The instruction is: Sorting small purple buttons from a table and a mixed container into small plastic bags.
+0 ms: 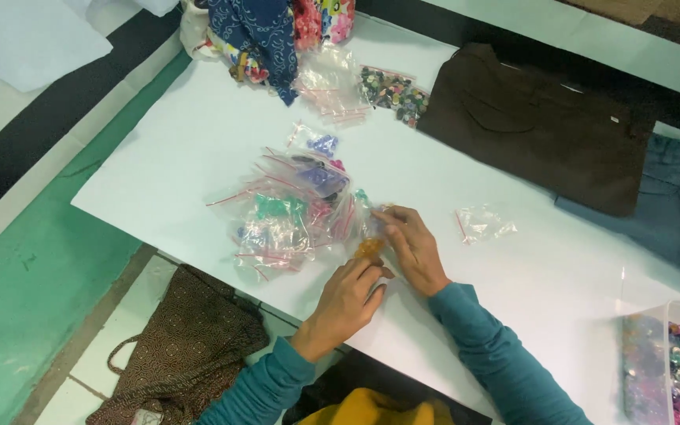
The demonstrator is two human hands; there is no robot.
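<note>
Between the two hands, near the front edge of the white counter point(198, 149), sits a small clear bag of orange beads point(369, 248). The left hand point(348, 299) pinches its lower end with curled fingers point(373, 275), while the right hand point(412, 248) lies over the upper end, its fingers point(391, 220) bent down onto the plastic. Both arms wear teal sleeves. Just to the left, touching this bag, lies a heap of small zip bags point(293, 212) with red seal strips, holding green, purple and pink beads. A lone clear bag point(483, 223) lies a little apart to the right. Farther back rest a bag of dark mixed buttons point(393, 93), a folded brown garment point(545, 126) and patterned cloth point(265, 35). At the right edge stands a clear plastic box of coloured beads point(674, 362). Below the counter, on the floor, lies a brown patterned handbag point(182, 346).
</note>
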